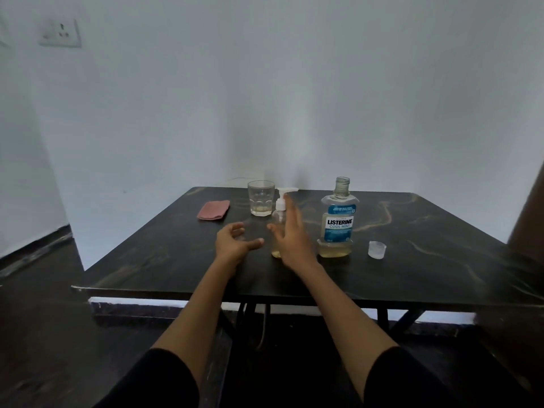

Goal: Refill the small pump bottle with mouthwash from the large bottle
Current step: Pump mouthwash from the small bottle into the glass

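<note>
At the centre of the frame we see the small clear plastic pump bottle (279, 228) with a white pump head standing upright on the dark marbled counter (412, 231), a little yellowish liquid at its bottom. Our right hand (290, 234) hovers just in front of it, fingers straight and spread, holding nothing. Our left hand (235, 241) sits left of it, loosely curled and empty. Right of centre stands the large uncapped mouthwash bottle (338, 222) with a blue label, its clear cap (377, 249) beside it. Behind are a clear drinking glass (260, 198) and a folded pink cloth (214, 209).
</note>
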